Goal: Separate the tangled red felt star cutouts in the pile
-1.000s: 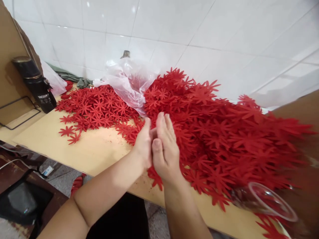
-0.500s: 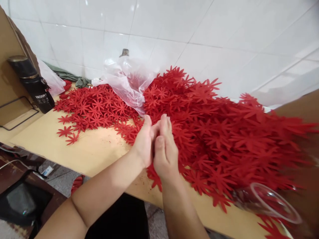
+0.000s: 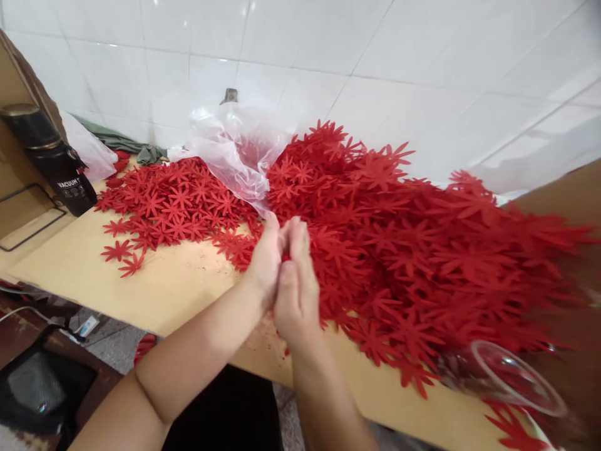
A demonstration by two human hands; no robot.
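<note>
Red flower cutouts heaped at right, a flatter spread batch at left. Left hand and right hand pressed together at the heap's edge; anything pinched between is hidden. Most of the heap looks untouched.

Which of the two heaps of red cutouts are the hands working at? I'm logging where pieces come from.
The big heap right of the plastic bag: both the left hand and the right hand meet at its near edge. The flatter heap lies apart, leftward.

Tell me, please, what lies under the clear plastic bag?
Red flower cutouts spread from beneath the bag onto the table; a few show faintly through it. What is under its crumpled middle stays hidden.
</note>
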